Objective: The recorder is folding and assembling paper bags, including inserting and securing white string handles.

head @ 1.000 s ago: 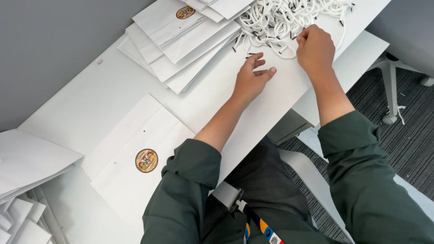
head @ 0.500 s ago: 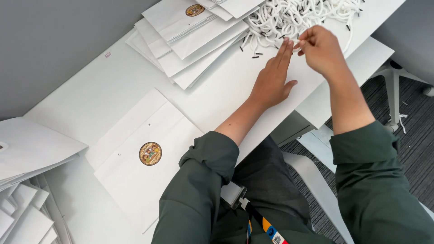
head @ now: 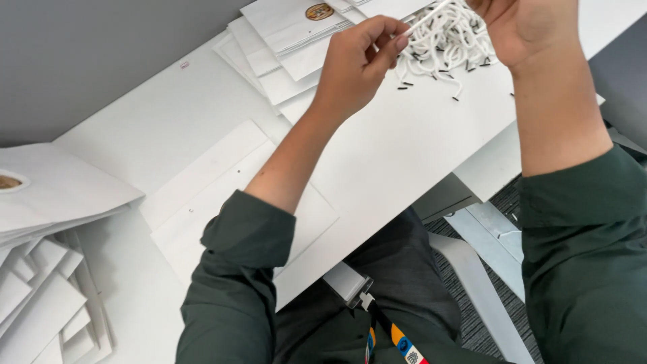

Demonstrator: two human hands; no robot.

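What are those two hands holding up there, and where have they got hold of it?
The left hand pinches a white cord near one end, between thumb and fingertips. The cord runs up toward the right hand, but that grip is hidden, so I cannot tell.

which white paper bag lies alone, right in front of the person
The flat white bag under the left forearm lies singly. The others sit in stacks: one fanned by the cord pile, another at the table's left edge.

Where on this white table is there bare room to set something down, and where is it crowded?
Bare: the table between the grey wall, the flat bag and the fanned bag stack; also beside the left hand, below the cord pile. Crowded: the stacked bags at the near-left edge.
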